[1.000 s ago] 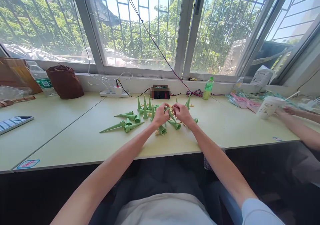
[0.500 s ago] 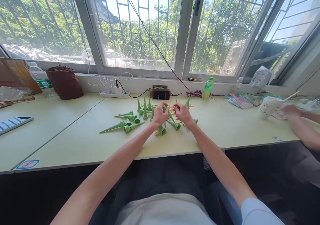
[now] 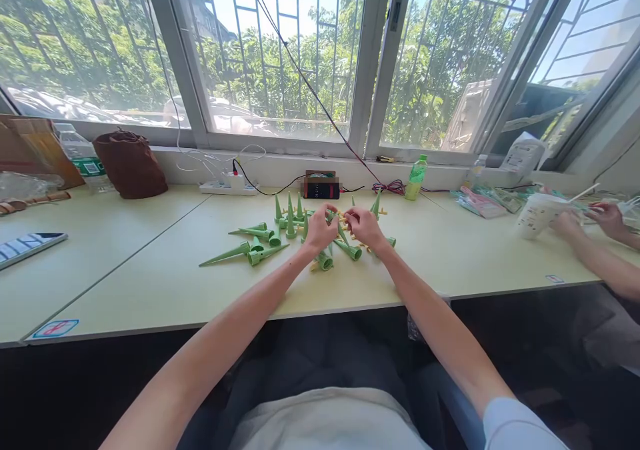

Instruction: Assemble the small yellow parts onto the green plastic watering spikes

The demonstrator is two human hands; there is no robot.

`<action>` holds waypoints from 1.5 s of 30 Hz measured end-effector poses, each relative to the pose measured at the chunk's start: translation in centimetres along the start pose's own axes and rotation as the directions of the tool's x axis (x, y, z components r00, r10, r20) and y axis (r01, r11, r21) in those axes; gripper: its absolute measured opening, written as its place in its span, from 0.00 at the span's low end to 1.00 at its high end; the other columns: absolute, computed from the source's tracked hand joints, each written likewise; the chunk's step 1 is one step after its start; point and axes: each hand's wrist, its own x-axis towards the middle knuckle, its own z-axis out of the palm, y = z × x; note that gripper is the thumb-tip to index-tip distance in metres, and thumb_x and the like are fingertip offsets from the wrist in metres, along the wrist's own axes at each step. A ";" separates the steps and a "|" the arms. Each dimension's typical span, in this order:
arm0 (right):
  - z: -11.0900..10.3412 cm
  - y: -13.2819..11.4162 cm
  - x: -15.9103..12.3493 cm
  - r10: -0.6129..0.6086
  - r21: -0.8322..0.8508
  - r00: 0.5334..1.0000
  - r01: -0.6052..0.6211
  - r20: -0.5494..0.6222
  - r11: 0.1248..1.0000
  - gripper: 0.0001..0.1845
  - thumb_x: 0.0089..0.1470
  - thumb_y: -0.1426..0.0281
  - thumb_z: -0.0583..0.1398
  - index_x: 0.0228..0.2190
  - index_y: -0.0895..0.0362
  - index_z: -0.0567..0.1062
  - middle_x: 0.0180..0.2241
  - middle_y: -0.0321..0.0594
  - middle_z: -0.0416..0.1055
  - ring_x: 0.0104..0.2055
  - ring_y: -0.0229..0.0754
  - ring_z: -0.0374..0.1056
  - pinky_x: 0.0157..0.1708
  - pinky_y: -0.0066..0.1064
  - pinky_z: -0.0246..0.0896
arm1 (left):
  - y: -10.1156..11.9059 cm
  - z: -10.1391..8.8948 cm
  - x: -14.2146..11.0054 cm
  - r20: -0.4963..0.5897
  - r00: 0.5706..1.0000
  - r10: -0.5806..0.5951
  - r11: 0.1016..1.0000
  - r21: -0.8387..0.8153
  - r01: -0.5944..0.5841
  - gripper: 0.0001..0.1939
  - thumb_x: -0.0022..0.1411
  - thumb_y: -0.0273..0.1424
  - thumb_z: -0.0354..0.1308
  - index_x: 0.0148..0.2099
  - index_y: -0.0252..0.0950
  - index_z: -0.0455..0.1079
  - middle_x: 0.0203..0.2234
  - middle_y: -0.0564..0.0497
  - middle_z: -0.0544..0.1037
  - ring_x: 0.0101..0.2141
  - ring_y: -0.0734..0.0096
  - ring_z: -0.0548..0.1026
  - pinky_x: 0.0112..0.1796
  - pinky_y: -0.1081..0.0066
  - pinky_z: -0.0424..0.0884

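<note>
Both of my hands are above a cluster of green plastic spikes, hollow cones with wide collars. My left hand is closed in a pinch, with a bit of green showing between thumb and fingers. Close by on the right, my right hand also pinches, its fingertips near small yellow plastic pieces; what it holds is too small to make out. Several spikes stand upright, such as one green spike left of my hands. Other spikes lie flat, among them a lying spike and an open-ended spike below the hands.
Behind the spikes, a phone with a lit screen leans near the wall. A green drink bottle, a power strip and a brown bag line the back. Rightward, another person's hands work beside a white cup.
My hands stay almost in place, pinching close together. At the right, the other person's hands have shifted, and a second hand now shows behind the cup.
</note>
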 end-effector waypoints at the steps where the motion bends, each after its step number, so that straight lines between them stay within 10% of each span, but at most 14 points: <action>1: 0.0 0.0 0.0 -0.005 0.003 1.000 0.005 0.016 1.000 0.10 0.57 0.69 0.53 0.29 0.57 0.73 0.20 0.36 0.69 0.23 0.37 0.67 0.29 0.27 0.62 | 0.0 0.0 0.0 0.006 1.000 0.006 1.000 -0.007 -0.006 0.07 0.58 0.32 0.55 0.41 0.38 0.66 0.27 0.55 0.70 0.18 0.79 0.67 0.25 0.74 0.64; 15: 0.1 -0.3 -0.3 -0.010 0.039 0.998 0.008 0.057 0.999 0.12 0.58 0.64 0.54 0.31 0.57 0.73 0.18 0.34 0.70 0.17 0.35 0.64 0.25 0.27 0.61 | -0.2 0.4 -0.1 0.040 0.993 0.108 0.987 0.114 -0.112 0.08 0.53 0.31 0.60 0.38 0.37 0.70 0.35 0.48 0.74 0.36 0.67 0.71 0.37 0.69 0.68; 45: 0.0 -0.4 -0.1 -0.010 -0.145 0.999 0.017 0.043 0.989 0.25 0.62 0.57 0.49 0.17 0.56 0.65 0.14 0.37 0.65 0.22 0.37 0.62 0.25 0.27 0.51 | 0.2 0.3 -0.4 0.002 0.982 0.187 0.977 0.108 -0.186 0.11 0.52 0.26 0.58 0.40 0.35 0.69 0.36 0.48 0.70 0.34 0.70 0.70 0.38 0.70 0.68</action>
